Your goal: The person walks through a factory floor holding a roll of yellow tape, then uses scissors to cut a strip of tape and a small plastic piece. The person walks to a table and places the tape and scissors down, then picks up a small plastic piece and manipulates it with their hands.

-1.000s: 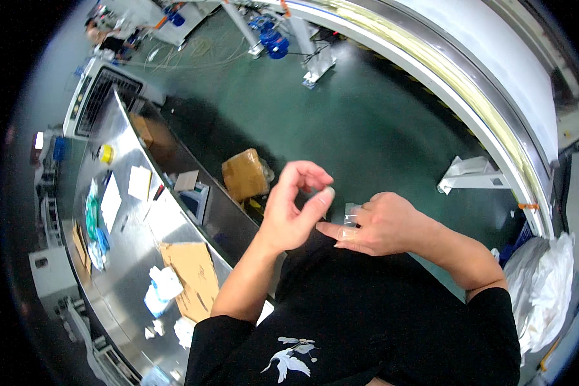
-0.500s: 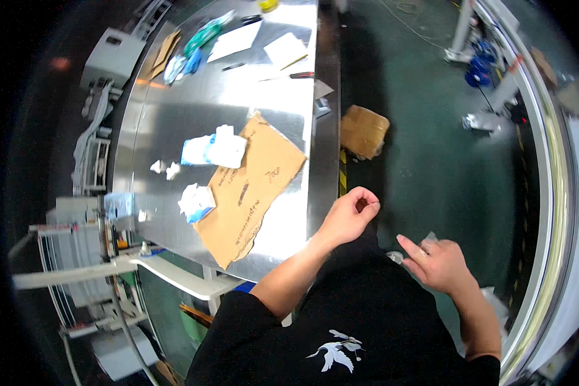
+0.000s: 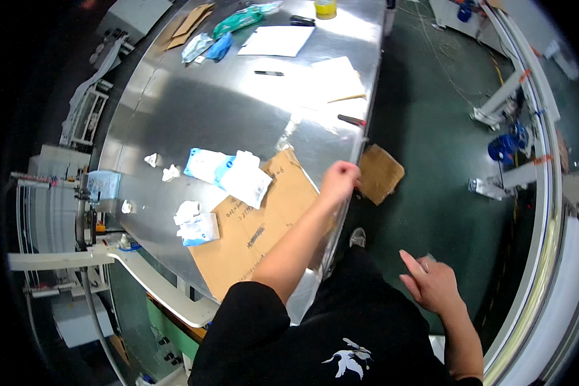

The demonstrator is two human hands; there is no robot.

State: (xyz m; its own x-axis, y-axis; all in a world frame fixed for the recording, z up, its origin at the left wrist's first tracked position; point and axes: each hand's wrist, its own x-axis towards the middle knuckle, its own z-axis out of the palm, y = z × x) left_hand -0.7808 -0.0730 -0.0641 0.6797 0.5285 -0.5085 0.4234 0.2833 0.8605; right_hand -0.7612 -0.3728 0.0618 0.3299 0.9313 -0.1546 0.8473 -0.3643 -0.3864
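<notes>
My left hand (image 3: 340, 184) is closed above the right edge of the steel table (image 3: 174, 116), its fingertips pressed together; what they hold, if anything, is hidden. Beneath my left forearm lies a flat brown cardboard sheet (image 3: 238, 235) with dark handwriting. A white and blue soft pack (image 3: 235, 174) rests partly on its far left side, and a smaller white and blue pack (image 3: 198, 228) with tissue pulled up sits at its left edge. Over the floor, my right hand (image 3: 436, 283) has forefinger and thumb stretched apart, the other fingers curled. A small clear bit shows by those curled fingers, too small to name.
A red and black handled tool (image 3: 352, 120), a black pen (image 3: 269, 73), white paper (image 3: 276, 41) and a yellow roll (image 3: 325, 8) lie farther up the table. Crumpled tissues (image 3: 170, 172) dot its left side. A brown carton (image 3: 380, 174) stands on the floor beyond the right edge.
My left hand has swung from over the floor to the table's right edge, its forearm now crossing the cardboard. My right hand stays low. The whole view has shifted, showing more of the table.
</notes>
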